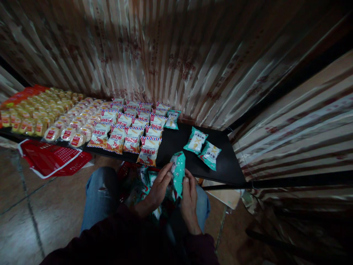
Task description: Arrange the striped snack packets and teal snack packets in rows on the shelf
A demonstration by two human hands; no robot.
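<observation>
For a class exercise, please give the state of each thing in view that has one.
Black shelf: partly covered
Held green packet: puffed, off the shelf
Left grip: closed on the held packet
Right grip: closed on its other side
Rightmost green packet: lying on the shelf
White packets: arranged in rows
Red basket: partly hidden beneath the shelf

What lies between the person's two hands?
A teal packet, held between the left hand and the right hand, as the head view shows.
</observation>
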